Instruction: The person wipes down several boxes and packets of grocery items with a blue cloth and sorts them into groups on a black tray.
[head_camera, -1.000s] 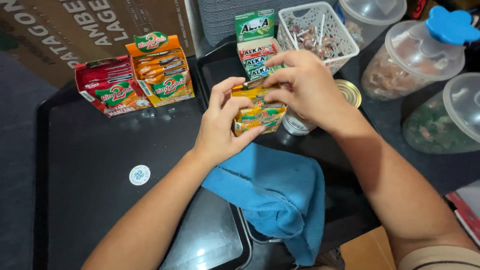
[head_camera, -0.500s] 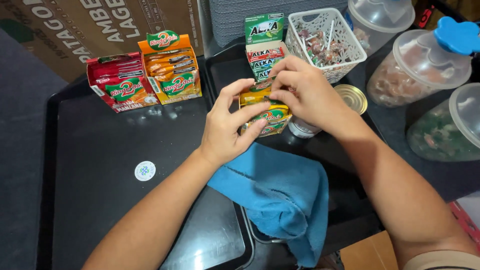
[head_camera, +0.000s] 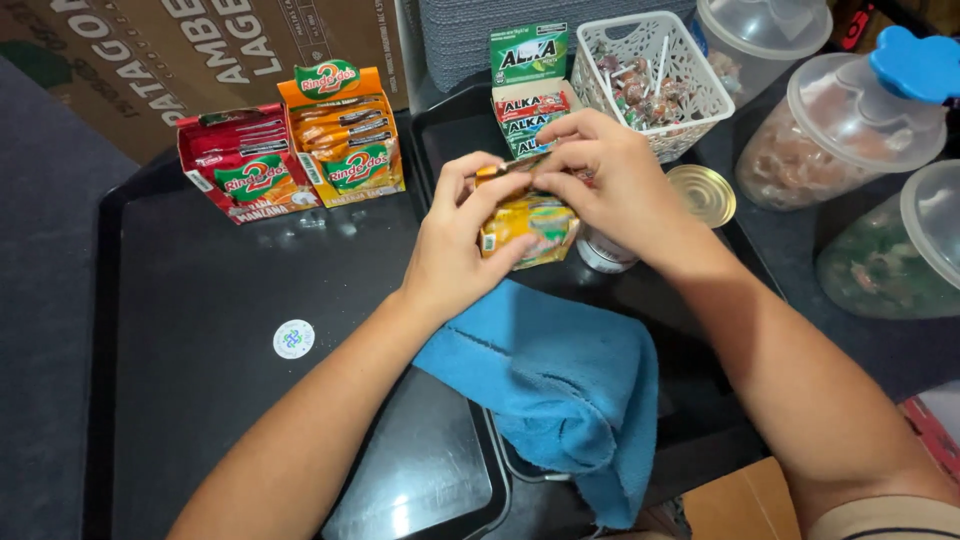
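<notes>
Both hands, left (head_camera: 462, 243) and right (head_camera: 612, 178), grip the yellow packet box (head_camera: 528, 227) between them above the blue cloth (head_camera: 560, 380).

My left hand (head_camera: 462, 248) and right hand (head_camera: 610, 180) are bare, without rings, watch or gloves. Both my forearms are uncovered; a beige sleeve (head_camera: 880, 518) edge shows at my right upper arm.

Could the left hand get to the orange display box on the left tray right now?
Probably yes: the orange display box stands open on the tray with nothing between it and the left hand, though that hand now grips the yellow box.
</notes>
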